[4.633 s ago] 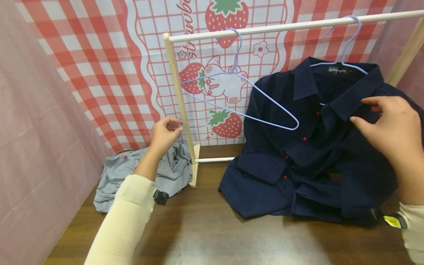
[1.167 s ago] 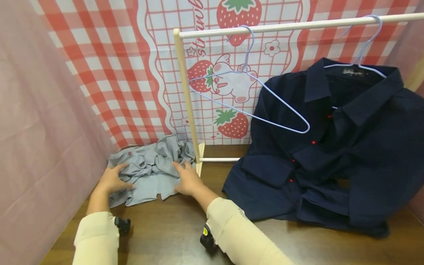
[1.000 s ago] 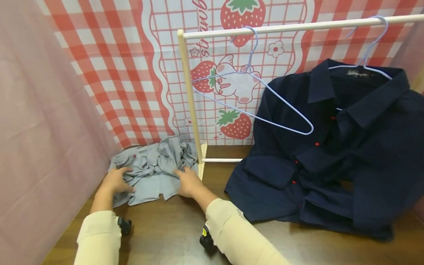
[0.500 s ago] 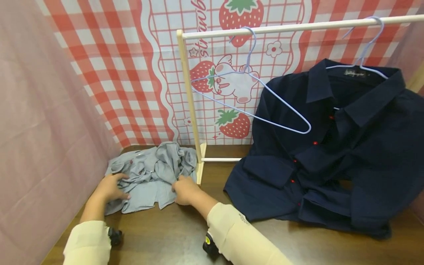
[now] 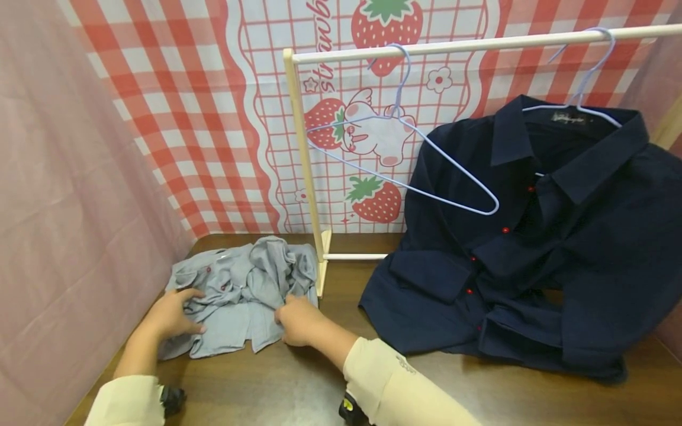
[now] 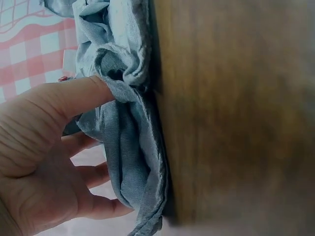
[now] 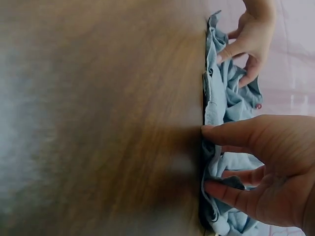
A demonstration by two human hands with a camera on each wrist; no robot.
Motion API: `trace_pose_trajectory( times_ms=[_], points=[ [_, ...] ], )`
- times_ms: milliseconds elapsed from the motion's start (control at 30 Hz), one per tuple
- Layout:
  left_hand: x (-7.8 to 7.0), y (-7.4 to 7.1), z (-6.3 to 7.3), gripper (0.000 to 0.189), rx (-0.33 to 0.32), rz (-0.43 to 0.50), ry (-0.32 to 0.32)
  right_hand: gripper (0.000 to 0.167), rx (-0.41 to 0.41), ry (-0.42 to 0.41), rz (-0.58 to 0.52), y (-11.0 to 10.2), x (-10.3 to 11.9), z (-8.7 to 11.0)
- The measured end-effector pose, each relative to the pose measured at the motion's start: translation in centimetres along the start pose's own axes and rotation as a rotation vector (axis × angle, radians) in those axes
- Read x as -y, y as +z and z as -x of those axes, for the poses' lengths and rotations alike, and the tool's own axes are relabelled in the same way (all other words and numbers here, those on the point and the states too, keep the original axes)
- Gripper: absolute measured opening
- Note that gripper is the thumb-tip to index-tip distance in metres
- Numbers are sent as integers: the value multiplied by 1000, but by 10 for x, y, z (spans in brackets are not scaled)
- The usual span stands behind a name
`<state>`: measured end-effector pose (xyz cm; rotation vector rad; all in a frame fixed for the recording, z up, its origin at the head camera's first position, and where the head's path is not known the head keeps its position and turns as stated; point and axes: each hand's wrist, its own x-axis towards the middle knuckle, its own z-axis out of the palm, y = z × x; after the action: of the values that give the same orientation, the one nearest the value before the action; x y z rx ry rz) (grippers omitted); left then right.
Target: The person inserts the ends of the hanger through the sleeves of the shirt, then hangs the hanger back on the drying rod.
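A crumpled light grey shirt (image 5: 231,325) with small red buttons lies on the table at left. At its left side my left hand (image 5: 173,316) grips the cloth; in the left wrist view the thumb and spread fingers of this left hand (image 6: 47,152) lie on either side of a fold of the shirt (image 6: 130,167). My right hand (image 5: 301,320) pinches the shirt's right part near the hem. In the right wrist view the thumb of the right hand (image 7: 280,172) is low by the table, its fingers in the cloth. Some fingertips are hidden by the fabric.
A wooden rack (image 5: 298,118) stands behind, its post right beside the grey shirt. A bare lilac hanger (image 5: 447,157) hangs from its rail. A navy shirt (image 5: 490,278) with red buttons hangs on another hanger (image 5: 594,71) at right. A pink curtain (image 5: 90,207) borders the left side.
Earlier the hands were raised, the right one at the navy shirt; both then came down to the grey shirt. Over the last second the shirt has slid toward me, its hem lower in view.
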<state>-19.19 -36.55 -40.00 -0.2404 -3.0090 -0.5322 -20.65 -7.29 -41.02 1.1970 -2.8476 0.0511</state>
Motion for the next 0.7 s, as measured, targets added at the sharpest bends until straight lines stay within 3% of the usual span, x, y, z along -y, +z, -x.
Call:
trace_pose_trajectory(
  times_ms=[233, 400, 567, 700],
  points=[
    [-5, 2, 15, 72, -14, 6, 15, 26, 35, -8, -17, -6, 8, 14],
    [-5, 3, 18, 73, -14, 8, 24, 30, 56, 2, -47, -8, 10, 20],
    [0, -4, 21, 70, -21, 79, 41, 38, -3, -15, -186, -9, -1, 26],
    [5, -17, 27, 58, -29, 173, 29, 30, -103, 6, -328, -13, -15, 33]
  ],
)
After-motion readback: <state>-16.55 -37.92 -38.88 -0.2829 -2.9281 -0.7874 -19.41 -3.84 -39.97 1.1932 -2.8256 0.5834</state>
